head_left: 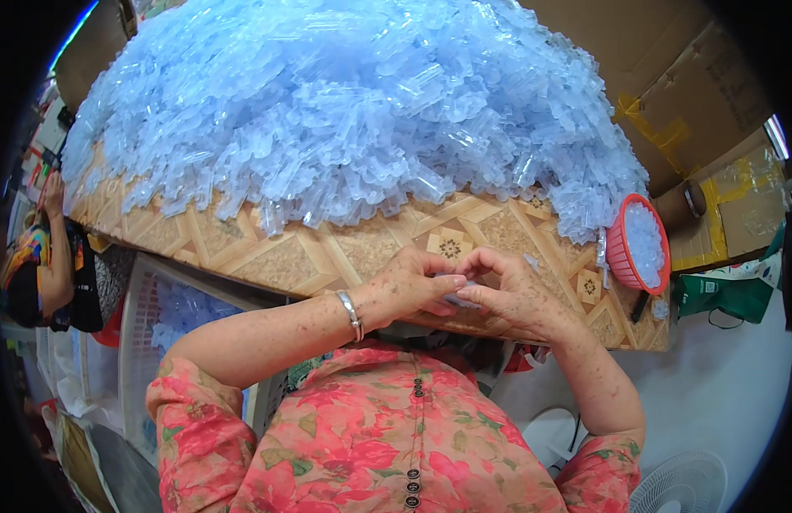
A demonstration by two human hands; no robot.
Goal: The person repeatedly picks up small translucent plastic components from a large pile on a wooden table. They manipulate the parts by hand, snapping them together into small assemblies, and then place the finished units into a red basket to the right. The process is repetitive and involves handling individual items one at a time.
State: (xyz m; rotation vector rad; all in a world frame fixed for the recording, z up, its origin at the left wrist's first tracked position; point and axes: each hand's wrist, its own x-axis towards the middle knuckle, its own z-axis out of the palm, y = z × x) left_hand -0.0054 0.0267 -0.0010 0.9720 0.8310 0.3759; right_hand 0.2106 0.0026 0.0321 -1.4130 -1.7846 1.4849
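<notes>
My left hand (406, 289) and my right hand (517, 299) meet over the table's near edge, fingers curled and thumbs almost touching. Pinched between them is a small clear plastic piece (461, 299), mostly hidden by the fingers. Beyond my hands, a large heap of clear, bluish plastic pieces (353, 111), many of them small and flat with narrow ends, covers most of the patterned tabletop (362, 248). To the right of my right hand, a red plastic basket (616, 250) holds small translucent pieces and leans toward me.
A white crate (138, 342) with bluish pieces stands below the table at left. Further left is another person's arm (58, 256). Cardboard boxes (712, 111) rise at back right, near a green bag (729, 295). A white fan (682, 483) stands at lower right.
</notes>
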